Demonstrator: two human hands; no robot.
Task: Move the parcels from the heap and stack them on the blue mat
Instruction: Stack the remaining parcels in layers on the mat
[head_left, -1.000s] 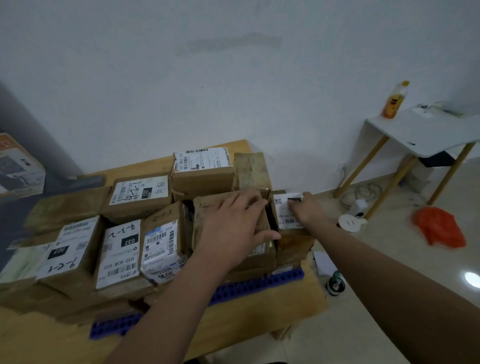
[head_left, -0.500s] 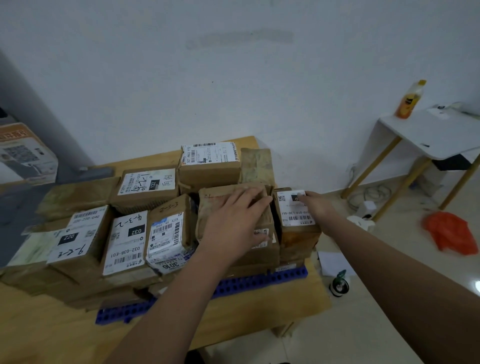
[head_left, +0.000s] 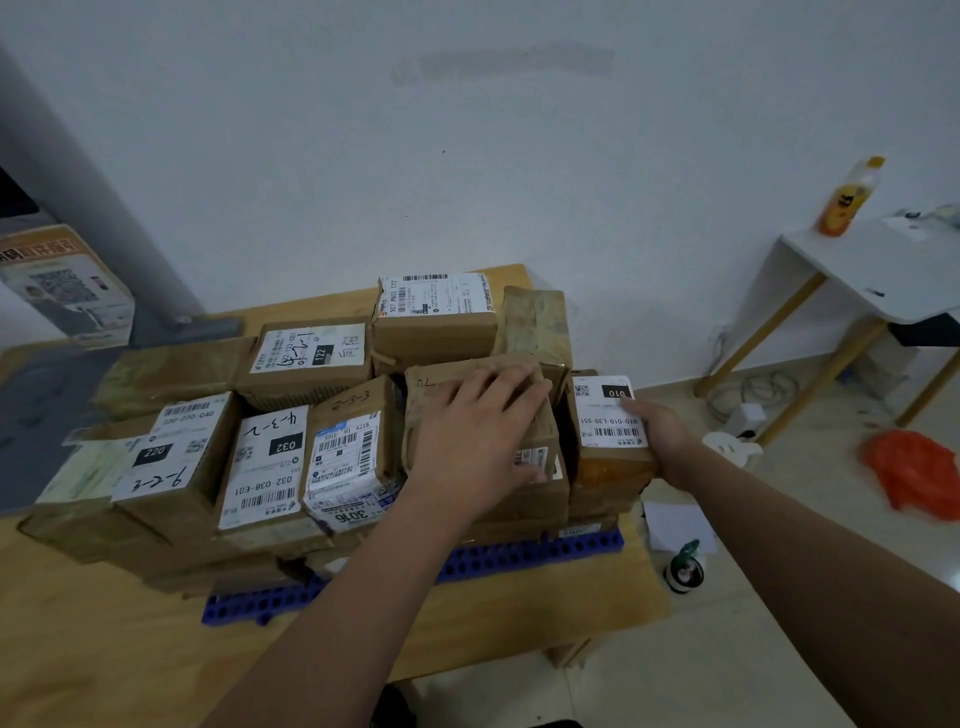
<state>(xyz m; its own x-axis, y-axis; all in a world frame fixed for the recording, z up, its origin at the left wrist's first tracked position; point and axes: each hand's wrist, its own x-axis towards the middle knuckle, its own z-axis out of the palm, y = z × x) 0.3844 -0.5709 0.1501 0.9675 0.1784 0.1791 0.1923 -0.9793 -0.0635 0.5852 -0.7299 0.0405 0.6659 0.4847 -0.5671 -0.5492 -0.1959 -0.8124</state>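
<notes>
Brown cardboard parcels (head_left: 270, 467), most bearing white shipping labels, sit packed side by side in stacked layers on the perforated blue mat (head_left: 545, 552). The 010-labelled parcel (head_left: 610, 415) stands at the stack's right end.

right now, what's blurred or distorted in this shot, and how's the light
Head view: dim, flat, bluish light; orange bag and bottle at the right edge are smeared; the 032 label mid-frame reads sharp; the wide lens leans the grey pillar at left.
</notes>
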